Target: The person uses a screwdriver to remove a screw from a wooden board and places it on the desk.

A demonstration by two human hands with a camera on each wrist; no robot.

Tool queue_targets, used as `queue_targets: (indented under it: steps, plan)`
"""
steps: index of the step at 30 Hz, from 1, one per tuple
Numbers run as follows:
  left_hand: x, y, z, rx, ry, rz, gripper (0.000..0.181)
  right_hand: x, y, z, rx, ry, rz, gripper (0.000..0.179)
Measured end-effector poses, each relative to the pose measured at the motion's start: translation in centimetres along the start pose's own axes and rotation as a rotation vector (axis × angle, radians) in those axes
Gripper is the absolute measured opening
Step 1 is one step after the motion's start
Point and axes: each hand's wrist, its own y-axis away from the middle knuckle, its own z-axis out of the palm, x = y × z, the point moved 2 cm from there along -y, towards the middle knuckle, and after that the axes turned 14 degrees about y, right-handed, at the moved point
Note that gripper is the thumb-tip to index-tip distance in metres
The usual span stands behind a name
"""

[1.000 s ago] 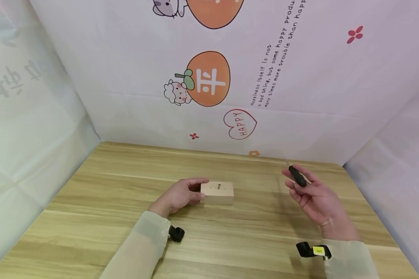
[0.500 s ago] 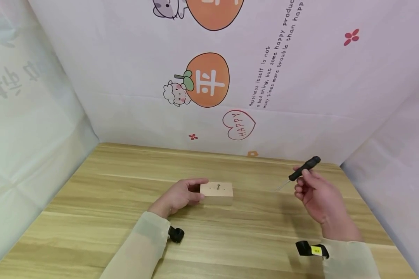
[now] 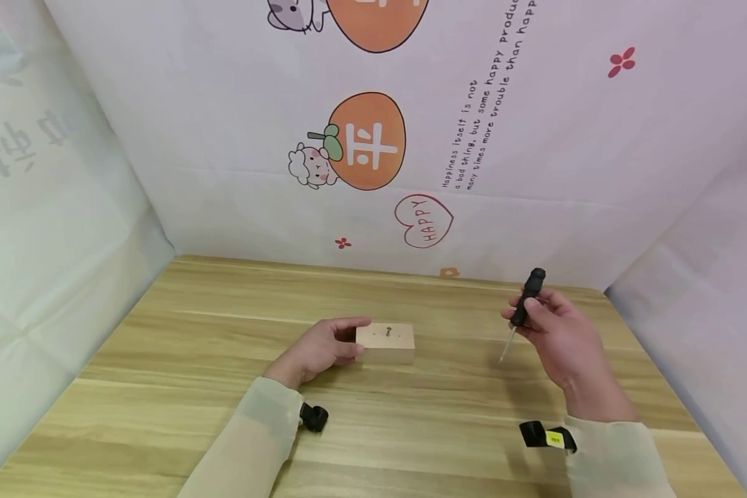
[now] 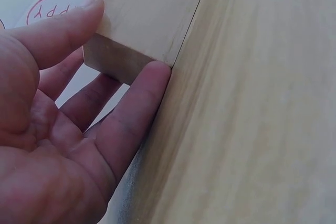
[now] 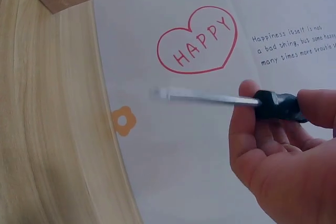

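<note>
A pale wooden block (image 3: 384, 355) lies on the table, with a screw (image 3: 389, 331) standing up from its top face and a small hole on either side of it. My left hand (image 3: 318, 349) grips the block's left end between thumb and fingers; the left wrist view shows the thumb and fingers against the block's side (image 4: 152, 19). Off to the right, my right hand (image 3: 566, 335) holds a screwdriver (image 3: 526, 299) by its black handle above the table. Its metal shaft (image 5: 210, 98) points down, the tip apart from the block and slightly blurred in the right wrist view.
The wood-grain table (image 3: 224, 422) ends at a white printed cloth (image 3: 243, 207) at the back. More white cloth hangs along the left (image 3: 56, 228) and right (image 3: 709, 277) sides. A black wrist strap sits on each sleeve.
The screwdriver has swung round in my right hand, from tip pointing up and away to tip pointing down. My left hand and the block have stayed in place.
</note>
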Motion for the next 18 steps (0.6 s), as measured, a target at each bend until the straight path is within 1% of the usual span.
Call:
queue_targets:
  steps: [2,5,8,9,13,18]
  plan:
    - [-0.1,0.0,0.0,-0.016,0.022,-0.004,0.053,-0.1,0.0,0.0,-0.007,-0.011,-0.007,0.038]
    - [-0.2,0.1,0.1,-0.037,0.039,-0.008,0.053,-0.3,-0.1,0.1,-0.014,-0.033,-0.012,0.053]
    - [-0.3,0.1,0.2,-0.040,0.039,-0.010,0.053,-0.6,-0.2,0.3,-0.007,-0.037,0.002,0.066]
    - [-0.3,0.0,0.2,-0.039,0.036,-0.011,0.053,-0.7,-0.2,0.4,-0.003,-0.036,0.007,0.068]
    - [-0.4,0.0,0.2,-0.035,0.030,-0.009,0.053,-1.1,-0.4,1.0,0.017,-0.029,0.006,0.062]
    - [-0.2,0.0,0.2,-0.019,0.022,-0.006,0.052,-1.5,-0.8,1.9,0.039,-0.055,-0.018,0.053]
